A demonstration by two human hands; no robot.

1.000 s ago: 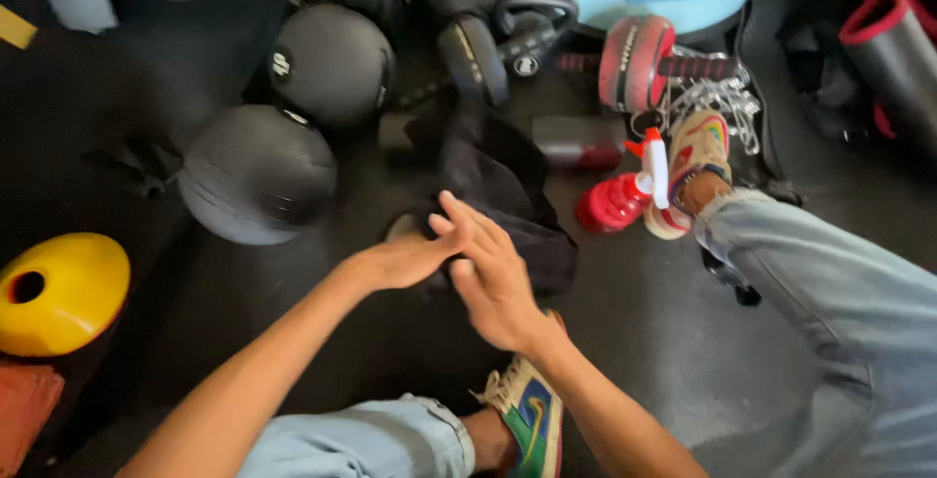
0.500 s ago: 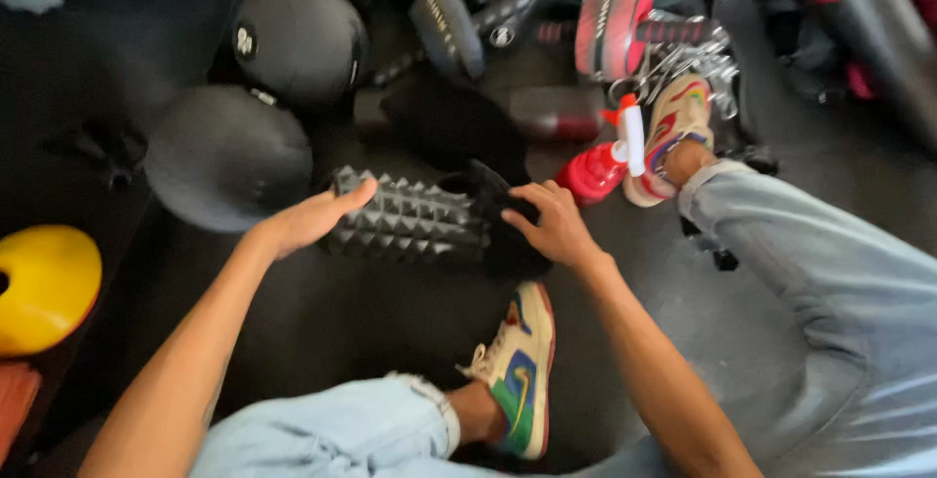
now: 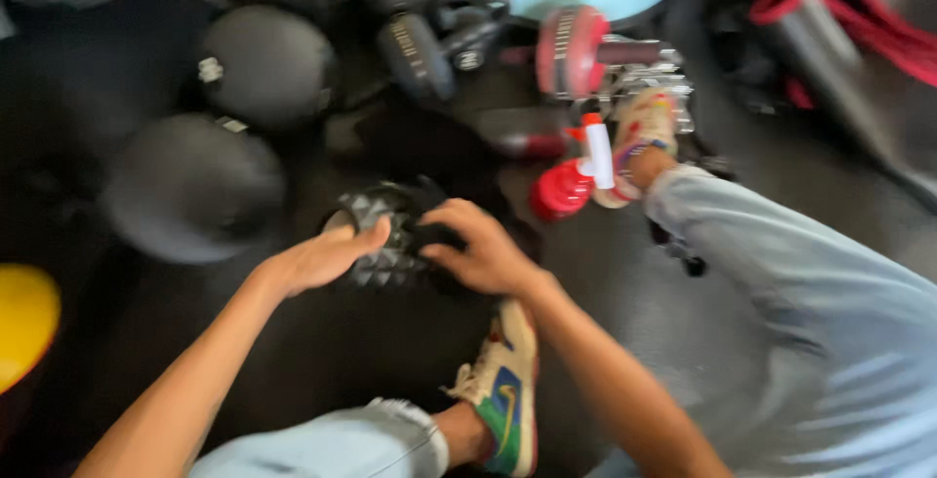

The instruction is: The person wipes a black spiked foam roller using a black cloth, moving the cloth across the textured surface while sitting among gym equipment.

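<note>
Gripping spiked roller (image 3: 386, 234) on dark floor, just in front of medicine ball (image 3: 195, 185): left hand (image 3: 322, 258) cupping near end, right hand (image 3: 478, 249) curled over far end, both closed; steadying from both ends, avoiding red bottle (image 3: 561, 187) beside.

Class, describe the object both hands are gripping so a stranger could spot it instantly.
Start at the two big black round balls on the dark floor. Just right of them, between the left hand and right hand, lies the black spiked foam roller, the only thing covered in knobs.
</note>
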